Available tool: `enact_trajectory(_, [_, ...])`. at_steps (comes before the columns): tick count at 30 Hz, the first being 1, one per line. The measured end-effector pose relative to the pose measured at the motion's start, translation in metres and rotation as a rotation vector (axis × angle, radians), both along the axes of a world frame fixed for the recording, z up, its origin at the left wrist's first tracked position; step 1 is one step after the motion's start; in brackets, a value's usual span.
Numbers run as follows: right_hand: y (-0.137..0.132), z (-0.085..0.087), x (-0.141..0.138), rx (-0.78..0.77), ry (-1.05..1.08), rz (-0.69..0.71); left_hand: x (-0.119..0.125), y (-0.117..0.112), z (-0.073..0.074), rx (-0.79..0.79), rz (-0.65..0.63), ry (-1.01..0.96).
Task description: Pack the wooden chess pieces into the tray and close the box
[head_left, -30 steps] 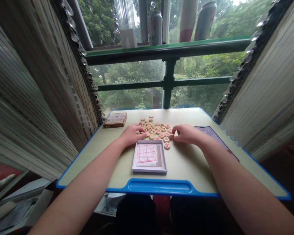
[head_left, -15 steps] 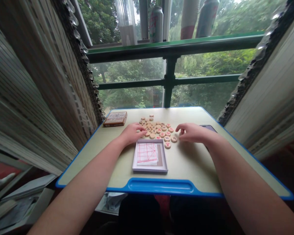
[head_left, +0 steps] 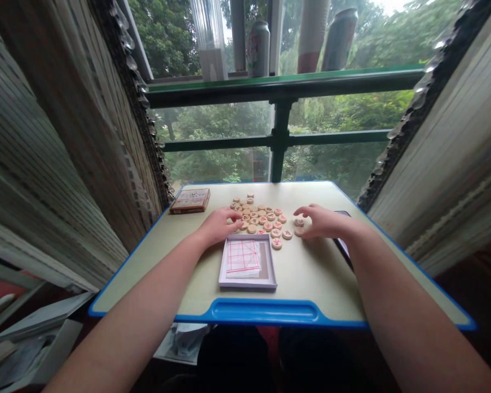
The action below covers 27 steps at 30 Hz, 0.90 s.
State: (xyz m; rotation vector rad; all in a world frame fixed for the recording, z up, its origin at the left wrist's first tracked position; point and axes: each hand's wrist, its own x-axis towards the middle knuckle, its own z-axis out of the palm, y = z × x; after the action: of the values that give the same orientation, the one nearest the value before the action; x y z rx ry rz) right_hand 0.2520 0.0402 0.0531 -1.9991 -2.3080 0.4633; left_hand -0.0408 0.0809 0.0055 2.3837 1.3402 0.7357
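Note:
Round wooden Chinese chess pieces (head_left: 262, 220), some with red or dark characters and some blank side up, lie in a loose cluster on the table. My left hand (head_left: 219, 226) rests at the cluster's left edge, fingers slightly bent and apart, touching or nearly touching a piece, holding none that I can see. On the other side, my right hand (head_left: 321, 222) is open with its fingers over two chess pieces (head_left: 299, 222) set apart from the cluster. Whether its fingertips touch them is unclear. Between my arms lies a shallow white box tray (head_left: 223, 279) holding a folded red-lined paper board (head_left: 243, 256).
A brown printed box (head_left: 190, 200) lies at the table's back left. Beside my right wrist is a dark flat device (head_left: 343, 248), partly hidden. The table (head_left: 155, 275) has a blue rim. Cans (head_left: 258, 50) and cups stand on the window ledge beyond.
My right hand's fingers have spread, and two chess pieces now show beneath them, apart from the cluster. My left hand has barely moved. The whole view has shifted slightly.

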Motion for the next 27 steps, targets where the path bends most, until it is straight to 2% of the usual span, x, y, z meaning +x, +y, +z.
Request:
enact_trajectory(6, [0.007, -0.005, -0.004, 0.025, 0.017, 0.119, 0.002, 0.002, -0.001, -0.012, 0.011, -0.049])
enact_trajectory(11, [0.008, -0.006, -0.018, 0.053, 0.100, 0.083, 0.003, 0.001, 0.000, -0.002, 0.003, -0.040])
enact_trajectory(17, [0.009, -0.006, -0.016, 0.065, 0.231, 0.082, 0.003, -0.002, 0.002, -0.006, -0.007, -0.016])
enact_trajectory(27, [0.013, -0.010, -0.015, 0.032, 0.233, 0.041, 0.003, 0.000, 0.002, 0.007, -0.010, -0.006])
